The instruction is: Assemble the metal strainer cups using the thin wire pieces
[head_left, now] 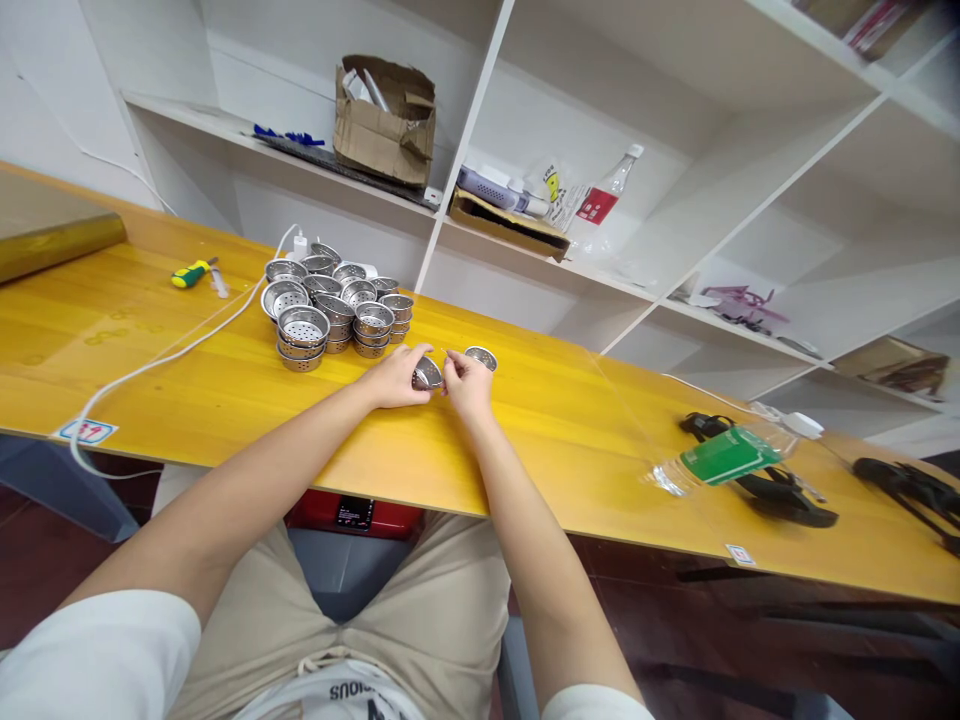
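My left hand (396, 377) and my right hand (466, 385) meet over the yellow table (570, 440), both closed on one small perforated metal strainer cup (427, 374) held tilted between them. The right fingers pinch at its rim, possibly on a thin wire handle. Another strainer cup (481, 357) rests on the table just beyond my right hand. A pile of several stacked strainer cups (330, 305) stands to the left of my left hand.
A white cable (161, 360) runs across the table's left part, past a green-yellow screwdriver (191, 272). A plastic bottle with a green label (724, 457) lies at the right beside black items (780, 490). White shelves behind hold a torn cardboard box (386, 118) and a bottle.
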{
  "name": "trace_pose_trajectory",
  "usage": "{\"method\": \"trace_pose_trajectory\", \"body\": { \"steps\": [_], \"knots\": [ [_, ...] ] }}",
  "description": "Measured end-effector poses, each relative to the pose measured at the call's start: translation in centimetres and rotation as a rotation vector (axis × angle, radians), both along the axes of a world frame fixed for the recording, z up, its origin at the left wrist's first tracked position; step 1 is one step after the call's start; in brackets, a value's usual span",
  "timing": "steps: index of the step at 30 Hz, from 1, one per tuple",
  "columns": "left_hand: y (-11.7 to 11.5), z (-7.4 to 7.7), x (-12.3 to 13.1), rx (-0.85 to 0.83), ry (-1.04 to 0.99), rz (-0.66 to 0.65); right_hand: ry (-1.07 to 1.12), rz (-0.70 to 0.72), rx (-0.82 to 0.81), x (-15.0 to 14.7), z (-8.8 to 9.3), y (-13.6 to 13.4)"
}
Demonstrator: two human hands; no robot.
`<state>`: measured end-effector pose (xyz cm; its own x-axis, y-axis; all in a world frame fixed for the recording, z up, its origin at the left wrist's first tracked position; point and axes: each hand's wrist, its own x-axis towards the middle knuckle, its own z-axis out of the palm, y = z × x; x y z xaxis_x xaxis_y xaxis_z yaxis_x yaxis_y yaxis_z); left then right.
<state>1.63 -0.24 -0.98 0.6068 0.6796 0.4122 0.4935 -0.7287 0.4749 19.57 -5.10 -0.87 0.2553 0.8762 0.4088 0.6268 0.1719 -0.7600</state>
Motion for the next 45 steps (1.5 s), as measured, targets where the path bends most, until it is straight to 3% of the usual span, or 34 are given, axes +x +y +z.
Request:
{"method": "trace_pose_trajectory", "body": {
  "steps": [5,13,23,30,45],
  "knots": [
    [0.0,0.0,0.1,-0.002,0.006,0.002,-0.043,-0.013,0.007,0.1,-0.4,0.2],
    [0.1,0.0,-0.1,0.000,0.022,-0.012,-0.036,0.016,-0.056,-0.4,0.8,-0.4],
    [0.3,-0.2,0.2,0.014,0.020,-0.091,-0.009,0.139,-0.109,-0.8,1.1,-0.5],
    [-0.1,0.2,0.1,0.056,0.025,-0.120,-0.088,0.114,-0.113,-0.9,1.3,-0.6],
    [1.1,-0.9,0.4,0.107,-0.035,-0.153,-0.113,0.113,-0.053,-1.1,0.8,-0.4]
  ]
}}
